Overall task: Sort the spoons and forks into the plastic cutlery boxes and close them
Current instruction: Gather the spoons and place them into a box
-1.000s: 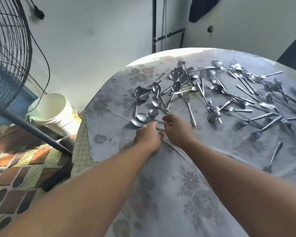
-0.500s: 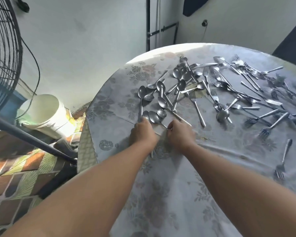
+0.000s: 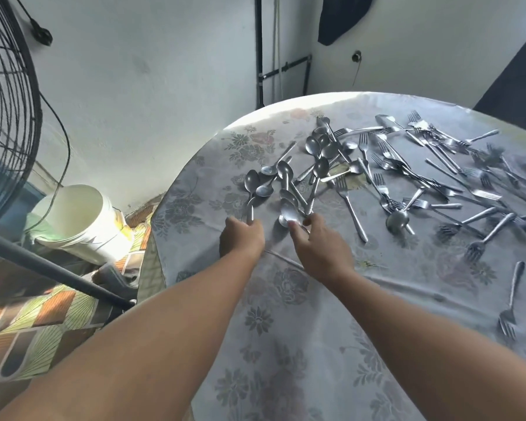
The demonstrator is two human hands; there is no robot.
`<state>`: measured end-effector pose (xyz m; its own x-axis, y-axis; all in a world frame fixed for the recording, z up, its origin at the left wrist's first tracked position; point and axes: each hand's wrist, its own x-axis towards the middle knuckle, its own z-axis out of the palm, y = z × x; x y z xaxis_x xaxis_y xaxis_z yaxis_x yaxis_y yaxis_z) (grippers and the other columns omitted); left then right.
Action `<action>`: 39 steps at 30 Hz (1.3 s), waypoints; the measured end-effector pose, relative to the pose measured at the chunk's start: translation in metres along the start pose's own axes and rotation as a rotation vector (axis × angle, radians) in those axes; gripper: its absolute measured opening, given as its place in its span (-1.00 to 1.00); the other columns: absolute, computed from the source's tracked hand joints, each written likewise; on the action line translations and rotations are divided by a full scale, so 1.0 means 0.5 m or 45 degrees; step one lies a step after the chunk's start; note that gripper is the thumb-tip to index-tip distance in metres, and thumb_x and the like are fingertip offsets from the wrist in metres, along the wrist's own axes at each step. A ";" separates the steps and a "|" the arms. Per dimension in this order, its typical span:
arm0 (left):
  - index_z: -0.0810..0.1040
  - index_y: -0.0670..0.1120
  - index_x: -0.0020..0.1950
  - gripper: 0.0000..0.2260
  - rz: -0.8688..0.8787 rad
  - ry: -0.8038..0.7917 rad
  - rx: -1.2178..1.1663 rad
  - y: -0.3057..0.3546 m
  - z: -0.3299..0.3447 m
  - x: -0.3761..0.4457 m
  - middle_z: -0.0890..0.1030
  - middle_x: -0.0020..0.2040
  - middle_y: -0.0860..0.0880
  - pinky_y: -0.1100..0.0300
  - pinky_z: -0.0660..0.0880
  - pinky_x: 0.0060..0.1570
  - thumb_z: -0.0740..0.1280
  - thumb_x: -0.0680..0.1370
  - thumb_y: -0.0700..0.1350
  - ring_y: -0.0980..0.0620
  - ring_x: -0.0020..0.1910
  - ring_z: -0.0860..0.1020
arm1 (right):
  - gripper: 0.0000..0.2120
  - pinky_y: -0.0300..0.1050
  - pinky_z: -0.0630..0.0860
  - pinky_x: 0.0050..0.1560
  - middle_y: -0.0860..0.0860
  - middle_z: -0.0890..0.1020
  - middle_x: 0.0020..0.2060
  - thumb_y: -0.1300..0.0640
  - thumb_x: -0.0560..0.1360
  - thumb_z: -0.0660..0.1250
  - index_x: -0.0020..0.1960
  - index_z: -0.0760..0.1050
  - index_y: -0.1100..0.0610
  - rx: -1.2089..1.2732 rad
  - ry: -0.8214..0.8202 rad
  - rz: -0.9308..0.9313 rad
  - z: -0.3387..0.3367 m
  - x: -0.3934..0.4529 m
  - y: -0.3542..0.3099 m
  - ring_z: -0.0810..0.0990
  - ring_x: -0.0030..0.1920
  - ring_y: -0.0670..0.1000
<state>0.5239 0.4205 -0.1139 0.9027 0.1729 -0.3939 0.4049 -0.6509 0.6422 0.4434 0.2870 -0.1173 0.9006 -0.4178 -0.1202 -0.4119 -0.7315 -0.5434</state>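
A spoon handle (image 3: pixel 249 211) is gripped in the curled fingers of the left hand (image 3: pixel 242 238) at the near edge of the spoons (image 3: pixel 298 177). Another spoon (image 3: pixel 289 216) seems to be pinched at its bowl by the right hand (image 3: pixel 319 247). Forks (image 3: pixel 438 177) are scattered further right on the round table (image 3: pixel 286 329), beside a white bucket (image 3: pixel 79 220).

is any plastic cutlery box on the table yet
No, the round table with its grey floral cloth holds only loose metal spoons and metal forks; no box is in view.
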 end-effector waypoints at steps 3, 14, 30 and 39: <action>0.52 -0.13 0.16 -0.74 0.079 0.029 0.091 0.010 0.003 0.033 0.62 0.10 -0.12 0.05 0.51 -0.01 0.34 0.57 0.01 -0.16 0.02 0.60 | -0.70 0.00 0.44 -0.16 0.05 0.66 0.01 -0.10 0.66 0.18 0.29 0.39 0.05 -0.086 0.065 -0.014 -0.002 0.041 0.007 0.54 -0.11 0.13; 0.57 -0.15 0.10 -0.85 0.161 0.061 0.370 0.038 0.018 0.094 0.65 0.06 -0.13 0.05 0.51 -0.10 0.39 0.56 -0.14 -0.16 0.03 0.63 | -0.80 0.07 0.55 0.02 0.05 0.44 0.07 0.00 0.64 0.17 0.08 0.51 0.08 -0.225 0.040 0.167 0.008 0.091 0.029 0.53 -0.10 0.12; 0.24 -0.18 0.44 -0.55 -0.105 -0.229 -0.240 0.071 0.041 0.057 0.70 0.03 -0.15 0.05 0.58 -0.15 0.17 0.55 -0.15 -0.08 -0.07 0.64 | -0.80 -0.12 0.30 -0.35 0.02 0.58 -0.28 0.07 0.65 0.22 -0.06 0.54 0.14 0.285 -0.001 0.157 -0.038 0.081 -0.011 0.50 -0.29 0.02; 0.59 -0.24 0.16 -0.70 -0.146 -0.250 -0.562 0.082 0.019 0.074 0.60 -0.20 -0.09 0.23 0.27 -0.40 0.12 0.59 -0.22 0.01 -0.40 0.38 | -0.79 0.00 0.58 -0.40 0.06 0.65 -0.19 0.00 0.68 0.22 0.06 0.56 0.09 0.307 -0.008 0.224 -0.007 0.149 -0.016 0.62 -0.26 0.10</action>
<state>0.5726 0.3930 -0.1085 0.8218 0.0549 -0.5672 0.5609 -0.2534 0.7882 0.5135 0.2598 -0.1189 0.8194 -0.5231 -0.2344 -0.5173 -0.4987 -0.6954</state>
